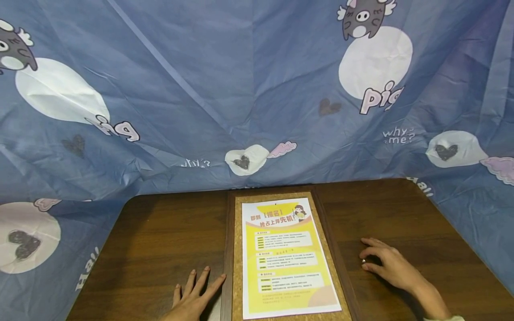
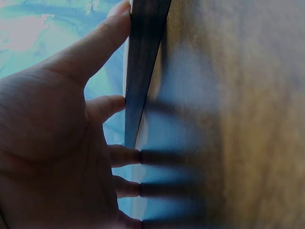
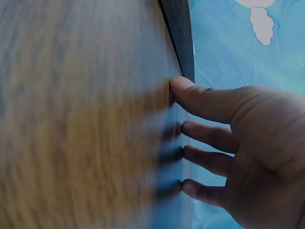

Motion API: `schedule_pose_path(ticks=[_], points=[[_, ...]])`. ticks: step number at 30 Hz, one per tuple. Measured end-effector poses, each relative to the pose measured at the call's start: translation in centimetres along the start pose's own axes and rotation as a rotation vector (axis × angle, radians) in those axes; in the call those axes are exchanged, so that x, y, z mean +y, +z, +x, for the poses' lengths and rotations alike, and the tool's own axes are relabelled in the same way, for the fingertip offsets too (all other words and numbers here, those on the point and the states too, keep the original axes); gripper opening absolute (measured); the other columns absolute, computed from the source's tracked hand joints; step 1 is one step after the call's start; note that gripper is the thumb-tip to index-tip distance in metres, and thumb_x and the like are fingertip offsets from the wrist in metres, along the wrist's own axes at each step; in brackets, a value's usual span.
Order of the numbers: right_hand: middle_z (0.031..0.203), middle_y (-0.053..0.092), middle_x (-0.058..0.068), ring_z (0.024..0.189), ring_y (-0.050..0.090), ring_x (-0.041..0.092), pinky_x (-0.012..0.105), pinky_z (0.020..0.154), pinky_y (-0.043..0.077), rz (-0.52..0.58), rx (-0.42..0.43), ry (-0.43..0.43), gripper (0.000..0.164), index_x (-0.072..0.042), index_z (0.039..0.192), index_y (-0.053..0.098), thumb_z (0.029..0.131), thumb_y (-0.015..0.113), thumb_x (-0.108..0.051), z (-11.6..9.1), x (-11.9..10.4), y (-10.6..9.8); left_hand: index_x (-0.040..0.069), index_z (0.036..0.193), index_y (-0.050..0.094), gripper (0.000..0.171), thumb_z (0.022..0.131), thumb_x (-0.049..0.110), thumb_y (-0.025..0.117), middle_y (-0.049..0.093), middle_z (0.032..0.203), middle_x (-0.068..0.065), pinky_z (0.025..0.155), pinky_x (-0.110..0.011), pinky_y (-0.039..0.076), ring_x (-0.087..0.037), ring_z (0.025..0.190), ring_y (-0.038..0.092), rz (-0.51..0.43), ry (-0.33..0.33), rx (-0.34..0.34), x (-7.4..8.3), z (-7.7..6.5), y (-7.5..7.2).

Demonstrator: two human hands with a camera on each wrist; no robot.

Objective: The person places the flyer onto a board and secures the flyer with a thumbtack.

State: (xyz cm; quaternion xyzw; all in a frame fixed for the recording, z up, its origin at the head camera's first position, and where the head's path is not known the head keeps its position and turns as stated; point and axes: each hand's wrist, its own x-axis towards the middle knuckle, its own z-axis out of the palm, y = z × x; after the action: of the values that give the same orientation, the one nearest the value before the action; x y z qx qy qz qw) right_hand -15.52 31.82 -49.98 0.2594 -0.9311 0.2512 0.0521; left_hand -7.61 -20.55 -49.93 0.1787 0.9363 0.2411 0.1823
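The right hand (image 1: 395, 269) has its thumb and forefinger drawn narrowly together on either side of a tiny, shiny, pale object (image 1: 363, 261) at the dark brown wooden table (image 1: 172, 236) — whether the tips pinch it or merely flank it, I cannot tell. For something this small, a light hold with both finger pads meeting it evenly should work best; squeezing off-centre could make it skid across the smooth wood. The left hand (image 1: 192, 298) holds nothing: its fingers are spread wide, with the thumb against the dark wooden frame (image 1: 230, 240) and other fingertips down on the table. That seems a sound brace, so long as it presses no harder than needed.

The white-bordered yellow printed paper sheet (image 1: 289, 263) lies on the tan cork board (image 1: 238, 249), between the two hands and slightly skewed within the frame.

Counted up: two hands, one tiny object, one sheet, one framed board and one table. The sheet carries three pale text panels and one cartoon figure (image 1: 299, 213) (top right corner). Behind hangs one blue patterned cloth (image 1: 201, 89) — two grey winged pigs (image 1: 363, 20) show on it, both cut by the picture's edges.
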Motion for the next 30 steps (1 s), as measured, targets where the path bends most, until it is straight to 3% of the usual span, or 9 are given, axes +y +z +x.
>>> schedule_pose_path(ticks=[13, 24, 30], points=[[0.123, 0.062, 0.025, 0.115, 0.054, 0.053, 0.059, 0.086, 0.048, -0.046, 0.037, -0.012, 0.022, -0.018, 0.086, 0.075, 0.073, 0.083, -0.001, -0.02, -0.18, -0.03, 0.031, 0.158, 0.021, 0.113, 0.068, 0.068, 0.078, 0.012, 0.158, -0.031, 0.087, -0.088, 0.008, -0.065, 0.136, 0.010, -0.020, 0.004, 0.006, -0.55, 0.25, 0.32], [0.127, 0.061, 0.025, 0.120, 0.050, 0.054, 0.064, 0.090, 0.044, 0.006, -0.007, 0.062, 0.022, -0.023, 0.082, 0.072, 0.076, 0.082, -0.004, 0.06, -0.19, -0.11, 0.032, 0.159, 0.020, 0.115, 0.067, 0.068, 0.079, 0.012, 0.158, -0.031, 0.087, -0.088, 0.008, -0.065, 0.136, 0.010, -0.025, 0.004, 0.001, -0.65, 0.27, 0.43], [0.122, 0.064, 0.023, 0.112, 0.059, 0.048, 0.056, 0.086, 0.050, -0.006, 0.005, 0.041, 0.022, -0.023, 0.082, 0.072, 0.077, 0.082, -0.005, 0.22, -0.19, -0.29, 0.033, 0.158, 0.021, 0.115, 0.066, 0.067, 0.080, 0.012, 0.158, -0.031, 0.087, -0.088, 0.008, -0.065, 0.136, 0.010, -0.024, -0.001, 0.003, -0.60, 0.30, 0.43]])
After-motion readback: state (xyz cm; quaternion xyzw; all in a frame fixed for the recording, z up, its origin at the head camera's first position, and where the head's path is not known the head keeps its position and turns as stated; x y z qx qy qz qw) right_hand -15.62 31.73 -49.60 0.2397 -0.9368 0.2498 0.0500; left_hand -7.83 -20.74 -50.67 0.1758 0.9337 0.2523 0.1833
